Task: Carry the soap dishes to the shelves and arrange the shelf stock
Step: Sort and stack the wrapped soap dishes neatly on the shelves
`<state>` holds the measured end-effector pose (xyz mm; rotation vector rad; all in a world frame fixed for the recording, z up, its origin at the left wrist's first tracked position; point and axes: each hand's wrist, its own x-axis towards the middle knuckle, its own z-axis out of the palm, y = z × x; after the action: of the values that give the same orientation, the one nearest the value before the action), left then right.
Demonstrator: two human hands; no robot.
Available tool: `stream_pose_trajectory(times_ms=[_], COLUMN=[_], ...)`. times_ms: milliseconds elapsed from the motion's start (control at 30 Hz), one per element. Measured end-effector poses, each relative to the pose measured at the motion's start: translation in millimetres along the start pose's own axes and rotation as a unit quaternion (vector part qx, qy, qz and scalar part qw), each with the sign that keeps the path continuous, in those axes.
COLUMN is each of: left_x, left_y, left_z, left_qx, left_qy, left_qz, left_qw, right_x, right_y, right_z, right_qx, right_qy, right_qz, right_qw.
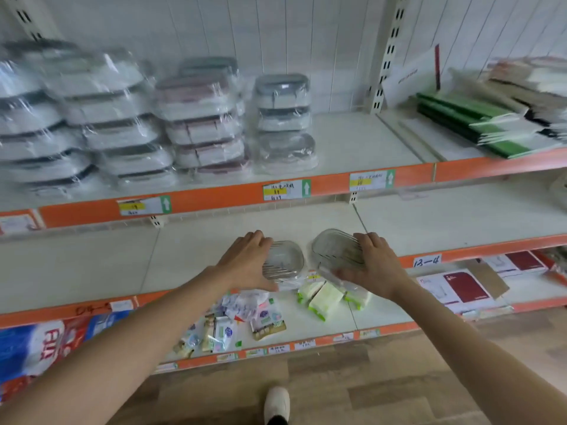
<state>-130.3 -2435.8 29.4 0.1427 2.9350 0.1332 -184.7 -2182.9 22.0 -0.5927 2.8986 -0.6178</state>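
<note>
Two clear soap dishes (283, 259) (336, 248) are gripped, one in each of the hands (245, 262) (376, 265), at the middle shelf's (92, 265) front edge; carrying is judged done, placing and arranging remain.

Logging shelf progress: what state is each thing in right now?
Left hand: grips left dish.
Right hand: grips right dish.
Left dish: held, about level, over middle shelf.
Right dish: held, tilted.
Wrapped stacks: piled on top shelf.
</note>
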Motion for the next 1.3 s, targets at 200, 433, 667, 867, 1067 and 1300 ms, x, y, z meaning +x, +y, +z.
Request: stream_pose_trajectory(times_ms=[200,433,667,867,1067,1300], left_x=[-24.7,-38.6,-0.5,49.0,96.1,148.2], left_y=[7.5,-8.1,-11.1,3.1,15.5,29.6], left_z=[-87.4,-152.6,-220.7,-231.3,-231.2,-239.9], left_qx=[0.007,0.0,0.023,0.033,0.035,0.066], left_qy=[0.087,0.152,0.179,0.176,0.182,0.195], left_qz=[-0.002,-0.021,0.025,0.06,0.08,0.068], left_qw=[0.996,0.988,0.983,0.982,0.979,0.976], right_x=[8.1,41.6,102.9,133.8,173.3,234.6], right_y=[-32.5,-67.0,-72.3,-44.2,-13.5,28.6], right_z=[-67.9,-113.6,-163.0,-179.2,-185.9,-183.1], right_qx=[0.018,0.017,-0.045,-0.083,-0.082,-0.139], right_qy=[0.053,0.083,0.118,0.103,0.055,-0.052], right_qz=[-0.042,-0.088,-0.039,0.016,0.025,0.005], right_qw=[0.998,0.992,0.991,0.991,0.995,0.989])
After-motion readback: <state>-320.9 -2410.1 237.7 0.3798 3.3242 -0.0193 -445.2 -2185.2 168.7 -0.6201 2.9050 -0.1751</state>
